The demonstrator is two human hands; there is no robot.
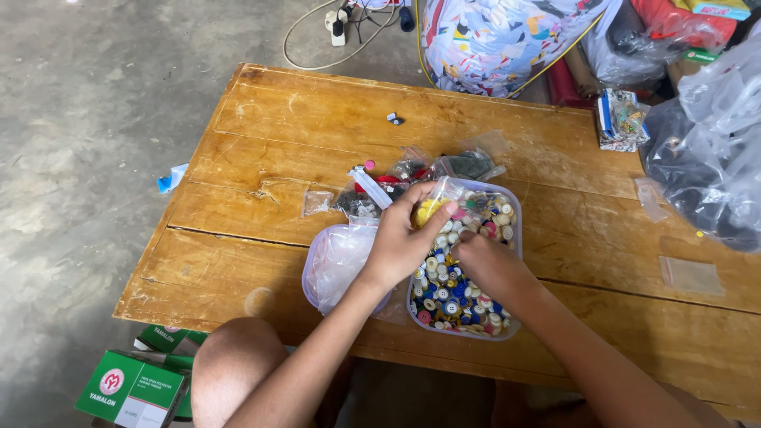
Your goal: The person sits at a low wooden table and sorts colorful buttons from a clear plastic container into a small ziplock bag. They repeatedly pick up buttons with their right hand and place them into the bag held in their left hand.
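A worn wooden table (261, 166) holds a clear tub (515, 208) of mixed buttons (448, 297). The left hand (400, 242) pinches a small plastic bag (434, 204) of yellow buttons; the right hand (487, 265) seems curled, digging among them. A tilted bag could spill.

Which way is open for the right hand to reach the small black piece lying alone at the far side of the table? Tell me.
Probably yes, straight ahead. The right hand rests in the tub of buttons; beyond it lie only small plastic bags, low and flat, then bare wood up to the black piece. It would need a long stretch forward.
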